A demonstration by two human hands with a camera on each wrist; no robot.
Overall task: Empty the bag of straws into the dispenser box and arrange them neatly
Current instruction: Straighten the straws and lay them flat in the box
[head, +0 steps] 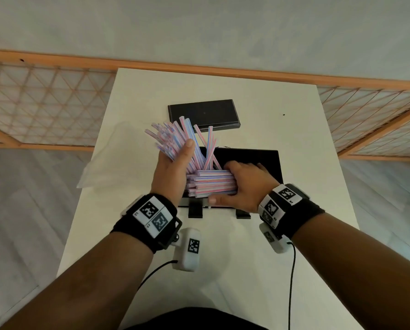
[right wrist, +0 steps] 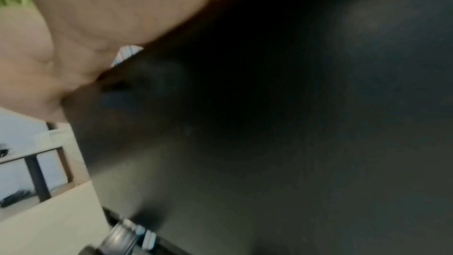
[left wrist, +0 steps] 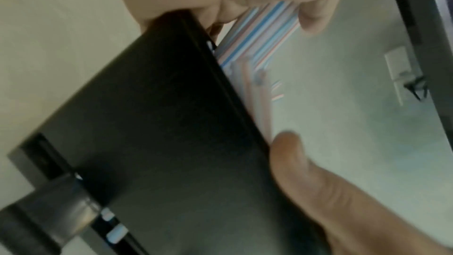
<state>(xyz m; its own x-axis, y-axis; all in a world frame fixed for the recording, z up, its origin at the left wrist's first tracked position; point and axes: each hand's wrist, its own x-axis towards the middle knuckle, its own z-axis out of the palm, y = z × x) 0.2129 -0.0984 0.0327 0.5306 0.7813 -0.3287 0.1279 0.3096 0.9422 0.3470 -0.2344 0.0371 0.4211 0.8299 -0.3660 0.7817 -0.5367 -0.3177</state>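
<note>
- A white table point(head: 258, 246) stands on pale grey flooring, with a wooden lattice screen point(head: 44, 101) running behind its far edge.
- The striped straws point(head: 211, 182) (pink, blue and white) sit in two lots over the black dispenser box point(head: 268, 160) at the table's middle: one bundle lies level across the box's near side, the other fans upward and away to the left, its ends splayed.
- The left hand point(head: 175, 167) has its fingers and thumb wrapped round the tilted, fanned bundle, thumb tip up against the straws; the left wrist view shows fingers curled over striped straws just above the box's dark wall point(left wrist: 152, 123).
- The right hand point(head: 243, 184) clasps the level bundle from the right, fingers curled over its top and thumb running along the near side by the box's front edge.
- The right wrist view is mostly dark box surface point(right wrist: 294, 123) and blurred palm, so it adds little.
- Two short black feet point(head: 195, 211) stick out from the box's front toward the person.
- A flat black lid point(head: 202, 114) lies beyond the box, apart from it.
- A clear, limp plastic bag point(head: 113, 160) lies on the table's left edge, just beside the left hand.
- Both wrists wear black bands carrying white marker blocks point(head: 151, 215), with cables trailing down.
</note>
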